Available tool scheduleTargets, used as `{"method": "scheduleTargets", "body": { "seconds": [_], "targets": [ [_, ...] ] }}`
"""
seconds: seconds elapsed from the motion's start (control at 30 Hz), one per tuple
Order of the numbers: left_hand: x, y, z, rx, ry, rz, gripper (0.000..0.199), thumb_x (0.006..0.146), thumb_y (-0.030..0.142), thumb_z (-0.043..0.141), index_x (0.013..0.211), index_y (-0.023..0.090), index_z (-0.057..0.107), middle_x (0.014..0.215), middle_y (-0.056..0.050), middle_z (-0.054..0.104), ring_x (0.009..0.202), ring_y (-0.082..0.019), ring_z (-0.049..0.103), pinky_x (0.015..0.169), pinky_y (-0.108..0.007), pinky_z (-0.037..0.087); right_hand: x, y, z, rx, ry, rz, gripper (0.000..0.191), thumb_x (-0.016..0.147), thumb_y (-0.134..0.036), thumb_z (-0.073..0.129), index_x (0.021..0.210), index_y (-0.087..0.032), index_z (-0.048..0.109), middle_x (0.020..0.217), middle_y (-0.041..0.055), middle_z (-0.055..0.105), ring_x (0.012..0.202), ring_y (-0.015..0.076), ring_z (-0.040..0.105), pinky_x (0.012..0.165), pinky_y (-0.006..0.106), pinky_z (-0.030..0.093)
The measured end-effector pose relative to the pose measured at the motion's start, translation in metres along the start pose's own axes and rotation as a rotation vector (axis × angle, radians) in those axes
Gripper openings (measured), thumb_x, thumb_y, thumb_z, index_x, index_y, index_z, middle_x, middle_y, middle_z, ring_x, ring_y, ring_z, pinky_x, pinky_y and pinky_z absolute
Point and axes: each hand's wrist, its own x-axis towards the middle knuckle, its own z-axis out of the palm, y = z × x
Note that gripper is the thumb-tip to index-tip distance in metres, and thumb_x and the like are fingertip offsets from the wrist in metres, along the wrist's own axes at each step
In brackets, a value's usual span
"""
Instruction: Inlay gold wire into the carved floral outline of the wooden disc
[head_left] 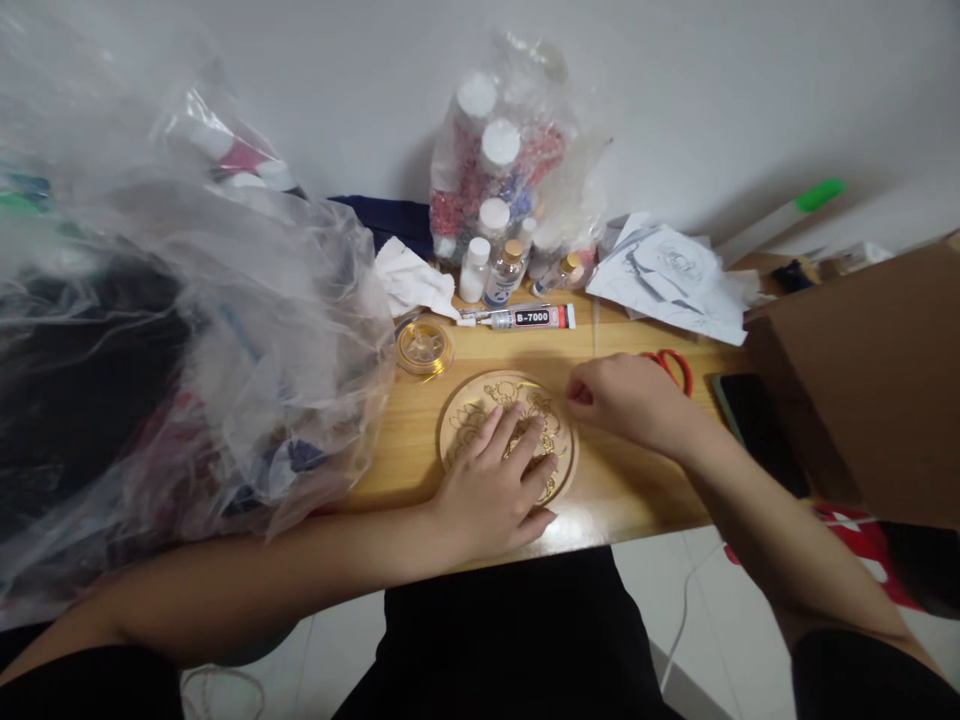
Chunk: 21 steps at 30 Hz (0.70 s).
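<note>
Spreads left hand (pixel 496 482) across round gold-lined tan board (pixel 465 425) before silver-black tube (pixel 529 317); curls right hand (pixel 626 397), contents unclear, part-hiding red-handled scissors (pixel 684 364).

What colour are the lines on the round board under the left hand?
The lines on the round board look gold, best seen in the head view.

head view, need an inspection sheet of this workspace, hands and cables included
Surface: wooden table, shiny near the front edge
Work things: round board with gold lines, wire spool, glue tube
Clutter: plastic bag at left, bottles at back, papers and phone at right
Hands: left hand spread on the board; right hand curled near its right edge, any held thing unclear
Cables: white cable below the table
Surroundings: pale wall behind, cardboard box at right, tiled floor
</note>
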Motion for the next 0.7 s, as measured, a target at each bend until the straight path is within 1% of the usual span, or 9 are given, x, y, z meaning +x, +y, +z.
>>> {"method": "scheduleTargets", "body": {
  "seconds": [0.13, 0.2, 0.27, 0.37, 0.43, 0.5, 0.57, 0.63, 0.7],
  "targets": [
    [0.0, 0.0, 0.0, -0.011, 0.015, 0.004, 0.05, 0.084, 0.053, 0.055, 0.12, 0.019, 0.062, 0.138, -0.016, 0.05, 0.132, -0.04, 0.04, 0.108, -0.057, 0.026, 0.01, 0.023, 0.0, 0.042, 0.005, 0.066, 0.017, 0.076, -0.021, 0.055, 0.08, -0.017, 0.071, 0.083, 0.0085, 0.073, 0.079, 0.0244, 0.065, 0.063, 0.03, 0.038],
    [0.0, -0.001, 0.0, -0.018, 0.018, 0.004, 0.05, 0.084, 0.053, 0.056, 0.119, 0.019, 0.062, 0.138, -0.017, 0.05, 0.132, -0.041, 0.04, 0.108, -0.058, 0.026, 0.013, 0.03, 0.003, 0.036, -0.016, 0.098, 0.015, 0.075, -0.02, 0.056, 0.078, -0.016, 0.07, 0.084, 0.0102, 0.073, 0.08, 0.0257, 0.065, 0.062, 0.031, 0.037],
    [0.0, 0.0, 0.0, -0.02, 0.013, 0.003, 0.049, 0.084, 0.053, 0.055, 0.119, 0.019, 0.062, 0.138, -0.016, 0.05, 0.132, -0.041, 0.039, 0.108, -0.058, 0.026, 0.01, 0.035, 0.008, 0.052, -0.026, 0.12, 0.015, 0.077, -0.021, 0.054, 0.079, -0.017, 0.068, 0.084, 0.0093, 0.072, 0.08, 0.0252, 0.064, 0.062, 0.031, 0.037],
    [0.0, 0.0, 0.0, -0.018, 0.008, 0.007, 0.048, 0.085, 0.053, 0.055, 0.12, 0.02, 0.062, 0.139, -0.016, 0.05, 0.132, -0.041, 0.039, 0.109, -0.058, 0.025, -0.002, 0.042, 0.019, 0.059, -0.007, 0.113, 0.017, 0.082, -0.031, 0.053, 0.086, -0.018, 0.063, 0.088, 0.0084, 0.071, 0.082, 0.0241, 0.064, 0.064, 0.03, 0.038],
    [0.0, 0.0, 0.0, -0.016, 0.011, 0.006, 0.049, 0.085, 0.053, 0.055, 0.12, 0.02, 0.062, 0.139, -0.016, 0.05, 0.132, -0.041, 0.038, 0.108, -0.058, 0.025, -0.014, 0.045, 0.027, 0.036, -0.005, 0.109, 0.023, 0.083, -0.034, 0.053, 0.097, -0.016, 0.058, 0.095, 0.0115, 0.069, 0.084, 0.0247, 0.064, 0.063, 0.03, 0.037],
    [-0.001, 0.001, 0.0, -0.016, 0.009, 0.0, 0.049, 0.085, 0.053, 0.055, 0.12, 0.02, 0.061, 0.139, -0.015, 0.049, 0.132, -0.041, 0.038, 0.108, -0.057, 0.026, -0.025, 0.046, 0.036, 0.047, -0.029, 0.129, 0.025, 0.087, -0.028, 0.048, 0.107, -0.014, 0.053, 0.093, 0.0128, 0.068, 0.081, 0.024, 0.065, 0.062, 0.029, 0.037],
    [-0.001, 0.001, 0.0, -0.015, -0.004, -0.005, 0.05, 0.085, 0.054, 0.055, 0.121, 0.02, 0.06, 0.14, -0.015, 0.049, 0.133, -0.04, 0.036, 0.107, -0.057, 0.027, -0.033, 0.044, 0.044, 0.075, -0.047, 0.162, 0.024, 0.088, -0.02, 0.042, 0.11, -0.014, 0.05, 0.089, 0.0123, 0.068, 0.078, 0.0236, 0.065, 0.061, 0.029, 0.038],
    [-0.001, 0.0, 0.0, -0.013, -0.012, -0.004, 0.051, 0.084, 0.054, 0.055, 0.122, 0.02, 0.059, 0.14, -0.015, 0.048, 0.133, -0.04, 0.035, 0.106, -0.057, 0.027, -0.037, 0.041, 0.048, 0.058, -0.013, 0.197, 0.02, 0.089, -0.017, 0.041, 0.105, -0.014, 0.053, 0.089, 0.0128, 0.067, 0.076, 0.0238, 0.066, 0.061, 0.03, 0.039],
    [-0.001, 0.0, 0.001, -0.014, -0.007, -0.003, 0.051, 0.085, 0.055, 0.054, 0.122, 0.02, 0.059, 0.14, -0.015, 0.048, 0.133, -0.04, 0.035, 0.106, -0.057, 0.027, -0.038, 0.039, 0.048, -0.006, 0.12, 0.203, 0.016, 0.09, -0.02, 0.043, 0.097, -0.014, 0.056, 0.096, 0.0148, 0.066, 0.08, 0.0259, 0.066, 0.06, 0.031, 0.041]
  ]
}}
